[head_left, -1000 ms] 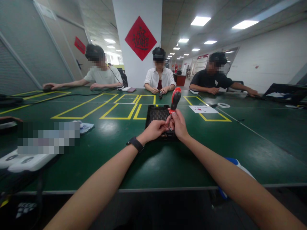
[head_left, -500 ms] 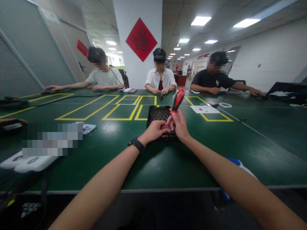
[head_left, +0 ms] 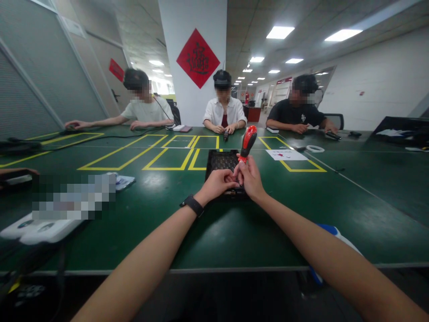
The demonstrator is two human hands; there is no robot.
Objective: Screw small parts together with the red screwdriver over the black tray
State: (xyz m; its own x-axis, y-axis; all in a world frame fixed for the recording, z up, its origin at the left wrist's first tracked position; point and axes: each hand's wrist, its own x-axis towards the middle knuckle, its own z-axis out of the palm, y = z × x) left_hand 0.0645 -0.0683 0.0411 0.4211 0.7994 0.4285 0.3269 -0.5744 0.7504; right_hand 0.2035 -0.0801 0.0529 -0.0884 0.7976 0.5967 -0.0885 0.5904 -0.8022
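A screwdriver (head_left: 248, 142) with a red and black handle stands tilted, its handle up and leaning right, in the closed fingers of my right hand (head_left: 251, 178). Its shank points down into a black open tray-like case (head_left: 212, 160) with a bumpy dark interior. My left hand (head_left: 217, 182), with a dark watch (head_left: 192, 205) on the wrist, has its fingers pinched together by the screwdriver's tip, over the near part of the case. What those fingertips hold, if anything, is hidden.
The green table (head_left: 161, 237) bears yellow tape outlines. To the left lies a white device (head_left: 36, 228), partly blurred out; at right are a paper sheet (head_left: 286, 154), a tape roll (head_left: 315, 149) and a blue-white object (head_left: 330, 230). Three people sit across the table.
The screwdriver's handle has tipped further right, while both my hands stay at the case. At the right, a co-worker's outstretched hand has drawn back and now has a dark object at it.
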